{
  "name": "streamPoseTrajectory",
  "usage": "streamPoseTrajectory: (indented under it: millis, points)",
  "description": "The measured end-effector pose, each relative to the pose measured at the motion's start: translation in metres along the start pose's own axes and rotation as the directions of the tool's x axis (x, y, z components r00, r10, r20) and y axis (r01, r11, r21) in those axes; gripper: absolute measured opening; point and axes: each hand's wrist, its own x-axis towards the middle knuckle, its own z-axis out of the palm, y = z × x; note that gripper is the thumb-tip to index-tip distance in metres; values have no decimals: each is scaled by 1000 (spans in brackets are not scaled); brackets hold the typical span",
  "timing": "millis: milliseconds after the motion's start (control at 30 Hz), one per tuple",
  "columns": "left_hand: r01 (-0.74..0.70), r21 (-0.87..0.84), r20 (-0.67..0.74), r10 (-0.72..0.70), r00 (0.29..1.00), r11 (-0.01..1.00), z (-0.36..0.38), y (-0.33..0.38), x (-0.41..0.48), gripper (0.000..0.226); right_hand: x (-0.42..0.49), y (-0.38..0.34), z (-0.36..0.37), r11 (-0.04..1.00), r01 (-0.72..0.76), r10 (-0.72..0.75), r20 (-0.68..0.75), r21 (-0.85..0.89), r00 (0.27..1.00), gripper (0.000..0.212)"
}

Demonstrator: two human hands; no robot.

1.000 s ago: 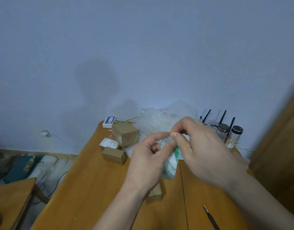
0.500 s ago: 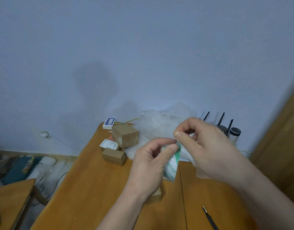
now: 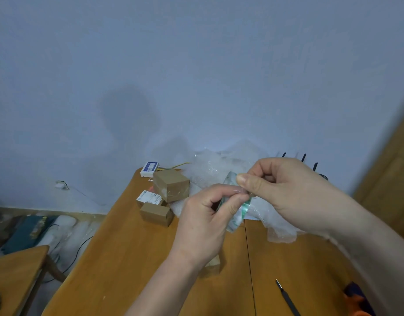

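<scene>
Above the wooden table both hands hold one small clear plastic packet with green print. My left hand pinches its middle between thumb and forefinger. My right hand pinches its top edge a little higher, fingers curled. The packet's lower end hangs free between the two hands. What is inside the packet is too small to make out.
Bubble wrap lies at the table's back. Left of it stand a taped brown box, a smaller brown box, a labelled box and a white-blue box. Black tweezers lie front right. Black antennas rise behind.
My right hand has drawn up and to the right along the packet's top edge. The left hand keeps its pinch, and the packet has tilted slightly.
</scene>
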Motion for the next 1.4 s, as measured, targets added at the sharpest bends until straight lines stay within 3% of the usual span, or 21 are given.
streamPoseTrajectory:
  millis: [167, 467, 600, 767, 933, 1000, 1100, 1167, 1400]
  points:
    - [1, 45, -15, 0, 1000, 999, 1, 0, -2, 11, -2, 0, 1, 999, -32, 32, -30, 1, 999, 31]
    - [-11, 79, -52, 15, 999, 997, 4, 3, -4, 25, -7, -7, -1, 996, -32, 24, -87, -87, 996, 26]
    - [-36, 114, -47, 42, 998, 993, 5, 5, -5, 23, -9, -8, -2, 987, -68, 50, -126, -147, 991, 51]
    - [-7, 88, -56, 12, 998, 996, 11, 5, -4, 15, -13, -7, 5, 942, 15, -84, -192, -335, 978, 37]
    - [13, -21, -84, -14, 996, 1000, 12, 11, -1, 14, -14, 4, -2, 928, 179, -279, -289, -327, 916, 22]
    - [30, -95, -76, -38, 996, 995, 11, 14, 2, 7, -18, 6, -9, 855, 306, -431, -246, -420, 868, 14]
    - [16, -136, -62, -25, 998, 991, 11, 18, 5, 16, -17, 16, -12, 613, 419, -613, -70, -670, 787, 29]
    - [-4, -124, -55, -2, 999, 992, 12, 19, 4, 19, -12, 21, -10, 489, 426, -678, -24, -761, 734, 31]
    - [-14, -8, -4, 14, 1000, 1000, 10, 22, 2, 19, -5, 21, -11, 404, 434, -764, -36, -805, 644, 17]
